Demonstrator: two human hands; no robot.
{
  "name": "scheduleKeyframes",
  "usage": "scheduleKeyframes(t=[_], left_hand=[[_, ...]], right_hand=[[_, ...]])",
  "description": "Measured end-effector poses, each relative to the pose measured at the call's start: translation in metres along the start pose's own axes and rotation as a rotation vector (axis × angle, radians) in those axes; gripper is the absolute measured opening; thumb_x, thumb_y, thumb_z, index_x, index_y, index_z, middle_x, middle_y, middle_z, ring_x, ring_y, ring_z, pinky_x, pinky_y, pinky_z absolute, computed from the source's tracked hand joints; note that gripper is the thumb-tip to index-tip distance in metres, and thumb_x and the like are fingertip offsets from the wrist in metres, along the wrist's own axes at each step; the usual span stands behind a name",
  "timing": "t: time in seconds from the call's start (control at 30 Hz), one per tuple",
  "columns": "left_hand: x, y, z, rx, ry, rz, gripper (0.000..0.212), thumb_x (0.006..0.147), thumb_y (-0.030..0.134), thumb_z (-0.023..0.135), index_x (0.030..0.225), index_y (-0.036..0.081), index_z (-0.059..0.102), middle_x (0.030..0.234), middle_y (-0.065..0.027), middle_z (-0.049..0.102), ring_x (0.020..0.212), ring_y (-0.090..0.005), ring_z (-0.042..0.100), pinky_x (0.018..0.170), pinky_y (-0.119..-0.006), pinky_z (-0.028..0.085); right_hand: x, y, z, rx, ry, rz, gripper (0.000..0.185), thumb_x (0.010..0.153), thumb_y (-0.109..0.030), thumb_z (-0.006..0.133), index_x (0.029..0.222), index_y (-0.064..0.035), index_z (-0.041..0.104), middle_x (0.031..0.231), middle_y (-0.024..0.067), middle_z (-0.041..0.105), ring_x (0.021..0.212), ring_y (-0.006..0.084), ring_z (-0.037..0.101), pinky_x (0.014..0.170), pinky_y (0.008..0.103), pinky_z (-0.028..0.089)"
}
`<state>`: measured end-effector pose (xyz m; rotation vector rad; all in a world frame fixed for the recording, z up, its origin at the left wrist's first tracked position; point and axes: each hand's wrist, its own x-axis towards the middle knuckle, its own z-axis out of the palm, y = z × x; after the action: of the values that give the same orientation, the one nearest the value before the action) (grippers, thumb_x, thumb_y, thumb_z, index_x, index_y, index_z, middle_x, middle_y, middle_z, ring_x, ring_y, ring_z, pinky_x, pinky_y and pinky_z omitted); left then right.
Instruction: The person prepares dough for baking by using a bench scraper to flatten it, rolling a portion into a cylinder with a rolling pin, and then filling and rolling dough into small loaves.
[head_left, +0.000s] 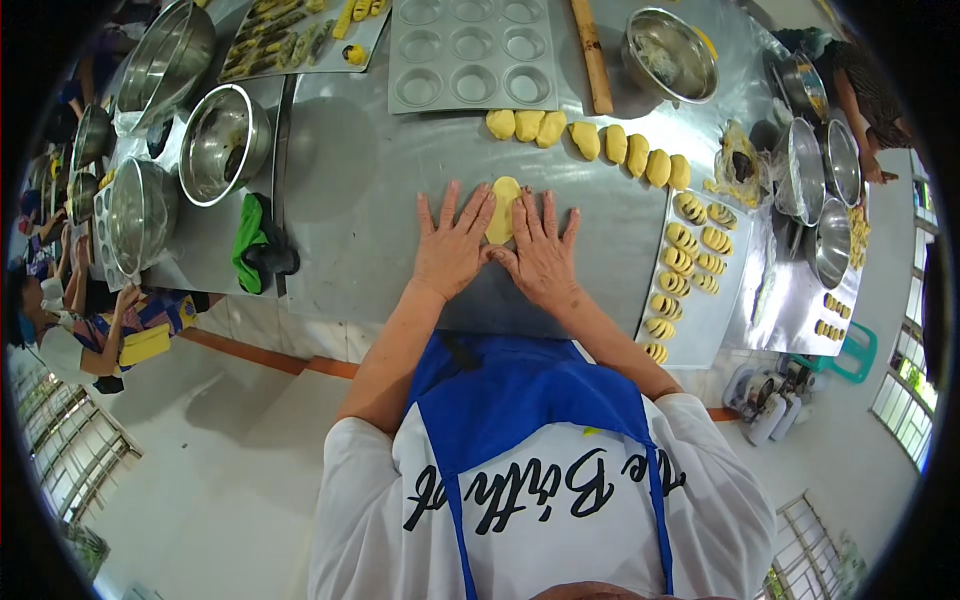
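Note:
A flattened oval of yellow dough (504, 210) lies on the steel tabletop (352, 247) in front of me. My left hand (454, 247) rests palm down along its left edge, fingers spread, the index fingertip against the dough. On the opposite edge, my right hand (544, 251) also lies flat with its fingers apart and fingertips touching the dough. Both thumbs meet just below the piece. Neither hand grips anything. Beyond them, a row of yellow dough pieces (584, 141) curves off to the right.
Ahead are a muffin pan (472, 65), a wooden rolling pin (592, 56) and a steel bowl (670, 54). At right, a tray (694, 330) carries striped, filled dough rolls (682, 237). Leftward stand a bowl (225, 145) and a green cloth (250, 244). People work at both sides.

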<state>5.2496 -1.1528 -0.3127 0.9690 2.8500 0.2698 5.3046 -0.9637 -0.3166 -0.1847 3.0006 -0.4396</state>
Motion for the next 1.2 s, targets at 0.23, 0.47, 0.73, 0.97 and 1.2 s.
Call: scheduleKeyframes(t=[0.23,0.47,0.73,0.97,1.2], left_hand=[[0.002,-0.005,-0.001,0.000,0.014,-0.014,0.078,0.096,0.050,0.063,0.163,0.018,0.040,0.173,-0.0022,0.029,0.160,-0.0401,0.019,0.121,-0.078,0.014],[0.001,-0.007,-0.006,0.013,-0.016,-0.036,0.070,0.101,0.049,0.060,0.163,0.021,0.041,0.174,-0.0019,0.026,0.159,-0.0426,0.019,0.118,-0.081,0.014],[0.010,-0.016,-0.002,0.011,0.039,0.048,0.070,0.102,0.051,0.057,0.163,0.021,0.040,0.174,-0.0008,0.025,0.158,-0.0436,0.021,0.117,-0.081,0.016],[0.021,-0.011,-0.011,0.018,-0.056,0.004,0.076,0.096,0.041,0.068,0.164,0.024,0.038,0.175,-0.0010,0.023,0.160,-0.0429,0.018,0.117,-0.083,0.012],[0.022,-0.019,0.002,-0.010,0.048,0.018,0.074,0.098,0.040,0.065,0.165,0.026,0.037,0.176,-0.0015,0.021,0.159,-0.0430,0.019,0.116,-0.083,0.014]], right_hand=[[0.004,-0.012,0.007,0.040,0.098,0.064,0.091,0.103,-0.068,0.041,0.161,0.0021,0.035,0.172,0.0207,0.026,0.159,0.0470,0.017,0.119,0.0769,0.008],[-0.004,-0.013,0.017,-0.037,0.114,0.152,0.095,0.100,-0.073,0.039,0.161,-0.0004,0.036,0.172,0.0221,0.025,0.158,0.0485,0.016,0.117,0.0798,0.004],[-0.004,-0.025,0.023,-0.024,0.174,0.213,0.099,0.099,-0.079,0.032,0.160,-0.0023,0.038,0.173,0.0218,0.024,0.158,0.0497,0.015,0.116,0.0812,0.004],[0.014,-0.020,0.008,-0.026,0.223,0.205,0.091,0.100,-0.075,0.036,0.159,-0.0059,0.043,0.173,0.0199,0.025,0.159,0.0486,0.015,0.114,0.0826,0.005],[0.017,-0.016,0.013,-0.064,0.185,0.237,0.086,0.101,-0.072,0.042,0.160,-0.0109,0.044,0.173,0.0182,0.025,0.160,0.0478,0.014,0.115,0.0820,0.005]])
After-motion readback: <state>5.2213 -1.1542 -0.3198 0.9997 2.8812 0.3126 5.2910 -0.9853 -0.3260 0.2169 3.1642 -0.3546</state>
